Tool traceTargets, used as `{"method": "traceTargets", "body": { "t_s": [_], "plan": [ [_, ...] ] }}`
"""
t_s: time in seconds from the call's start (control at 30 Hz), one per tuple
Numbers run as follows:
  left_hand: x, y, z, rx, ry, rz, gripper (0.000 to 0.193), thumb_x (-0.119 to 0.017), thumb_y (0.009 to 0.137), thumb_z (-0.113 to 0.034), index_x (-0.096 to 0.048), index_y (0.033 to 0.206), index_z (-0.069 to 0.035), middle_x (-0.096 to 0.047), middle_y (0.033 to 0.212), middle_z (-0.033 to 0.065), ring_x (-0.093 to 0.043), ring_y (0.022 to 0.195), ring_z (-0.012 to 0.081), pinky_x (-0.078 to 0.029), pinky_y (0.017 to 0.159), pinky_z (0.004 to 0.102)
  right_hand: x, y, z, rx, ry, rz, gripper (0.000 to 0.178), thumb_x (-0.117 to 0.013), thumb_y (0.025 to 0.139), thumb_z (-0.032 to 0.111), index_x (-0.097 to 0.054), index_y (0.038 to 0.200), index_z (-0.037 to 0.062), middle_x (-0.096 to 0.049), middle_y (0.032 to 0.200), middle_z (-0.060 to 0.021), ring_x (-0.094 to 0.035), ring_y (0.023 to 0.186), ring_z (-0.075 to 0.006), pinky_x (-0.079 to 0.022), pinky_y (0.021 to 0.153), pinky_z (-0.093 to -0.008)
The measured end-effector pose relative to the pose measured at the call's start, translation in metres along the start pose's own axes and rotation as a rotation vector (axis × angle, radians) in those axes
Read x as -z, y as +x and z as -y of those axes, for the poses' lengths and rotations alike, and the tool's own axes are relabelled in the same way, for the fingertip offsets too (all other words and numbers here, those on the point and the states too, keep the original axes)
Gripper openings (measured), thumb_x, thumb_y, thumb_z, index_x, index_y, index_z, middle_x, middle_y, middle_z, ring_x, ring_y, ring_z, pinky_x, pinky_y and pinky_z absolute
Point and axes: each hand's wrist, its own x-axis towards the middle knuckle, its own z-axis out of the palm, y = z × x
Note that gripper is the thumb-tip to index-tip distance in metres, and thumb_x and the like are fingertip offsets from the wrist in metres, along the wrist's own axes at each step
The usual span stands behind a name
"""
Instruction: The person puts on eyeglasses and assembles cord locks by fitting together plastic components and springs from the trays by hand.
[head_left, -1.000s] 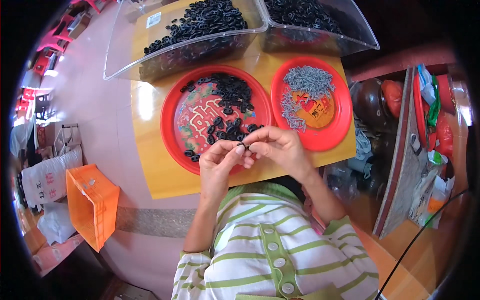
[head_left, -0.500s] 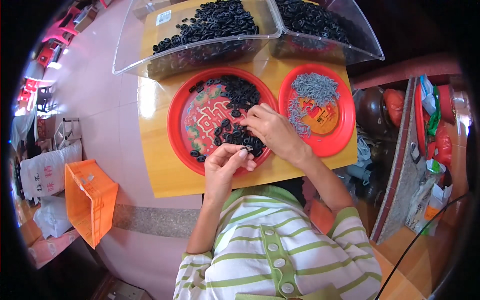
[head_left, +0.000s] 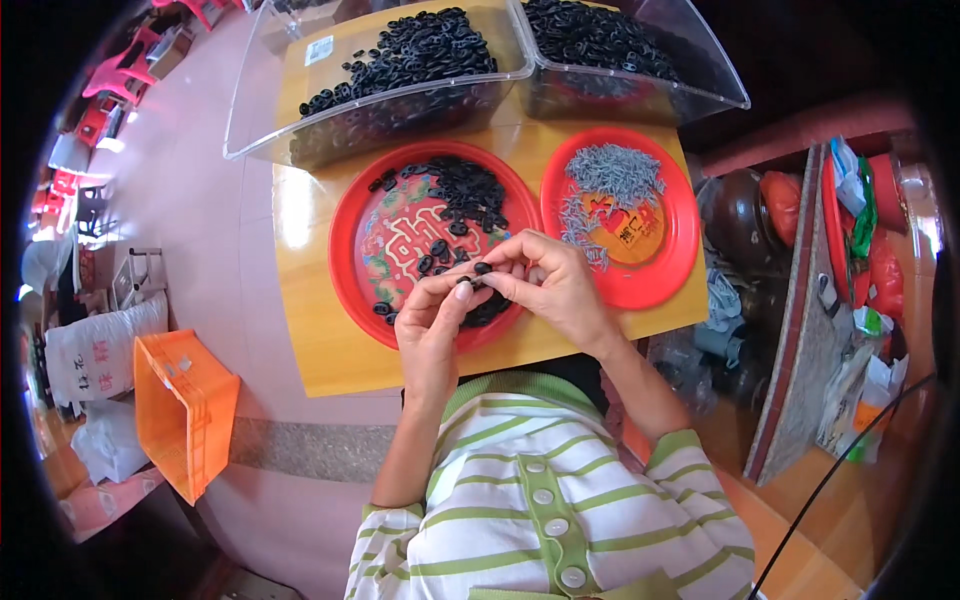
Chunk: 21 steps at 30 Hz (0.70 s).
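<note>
Both my left hand (head_left: 432,322) and right hand (head_left: 545,285) pinch one small black ring (head_left: 482,268) over the left red plate (head_left: 352,240); my fingers hide whatever else they grip.

A small wooden table (head_left: 330,350) stands on a pale pink floor (head_left: 210,200) that shines where daylight falls on it. A grey stone strip (head_left: 300,450) crosses the floor just below the table. To the left an orange crate (head_left: 185,410) lies tipped on its side, and a white sack (head_left: 95,355) leans just beside it. Further off, at the upper left, pink chairs (head_left: 115,80) stand together in the bright light. On the right a long grey shelf (head_left: 800,360) is crowded with red and green packets (head_left: 865,230), and a dark round pot (head_left: 735,215) sits between it and the table. The far right lies in shadow.
</note>
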Motion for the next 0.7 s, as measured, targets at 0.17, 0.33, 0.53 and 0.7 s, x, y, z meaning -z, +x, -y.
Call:
{"method": "traceTargets", "body": {
  "t_s": [0.17, 0.33, 0.53, 0.7],
  "plan": [
    [0.001, -0.003, 0.004, 0.003, 0.021, 0.012, 0.013, -0.058, 0.090, -0.004, -0.061, 0.100, 0.004, -0.064, 0.107, 0.0127, -0.063, 0.093, 0.0172, -0.052, 0.087, 0.0311, 0.002, -0.006, 0.014, 0.042, -0.074, -0.042, 0.018, -0.065, 0.081, 0.001, -0.066, 0.099, 0.0044, -0.056, 0.076, 0.0051, -0.045, 0.061, 0.0007, -0.036, 0.050, -0.0161],
    [-0.001, -0.005, 0.004, -0.002, 0.032, 0.021, 0.015, -0.059, 0.089, -0.004, -0.061, 0.102, 0.003, -0.065, 0.104, 0.0108, -0.063, 0.090, 0.0161, -0.051, 0.084, 0.0282, 0.008, -0.010, 0.020, 0.174, -0.300, 0.029, 0.019, -0.062, 0.082, 0.000, -0.064, 0.101, 0.0020, -0.063, 0.084, -0.0030, -0.058, 0.066, -0.0075, -0.047, 0.058, -0.0221],
    [-0.005, -0.005, 0.001, 0.021, 0.086, 0.052, 0.014, -0.058, 0.089, -0.005, -0.062, 0.101, 0.004, -0.066, 0.102, 0.0112, -0.063, 0.091, 0.0155, -0.052, 0.086, 0.0295, 0.018, -0.014, 0.028, 0.016, -0.172, 0.081, 0.016, -0.062, 0.081, 0.000, -0.063, 0.097, 0.0004, -0.064, 0.086, -0.0062, -0.061, 0.070, -0.0094, -0.050, 0.061, -0.0237],
    [-0.010, -0.004, 0.001, 0.111, -0.026, 0.033, 0.011, -0.057, 0.090, -0.005, -0.060, 0.098, 0.003, -0.065, 0.104, 0.0145, -0.063, 0.093, 0.0164, -0.052, 0.089, 0.0325, 0.017, -0.018, 0.022, 0.097, -0.279, 0.005, 0.017, -0.062, 0.079, -0.001, -0.062, 0.096, -0.0004, -0.061, 0.081, -0.0058, -0.062, 0.068, -0.0107, -0.051, 0.061, -0.0237]
  ]
}}
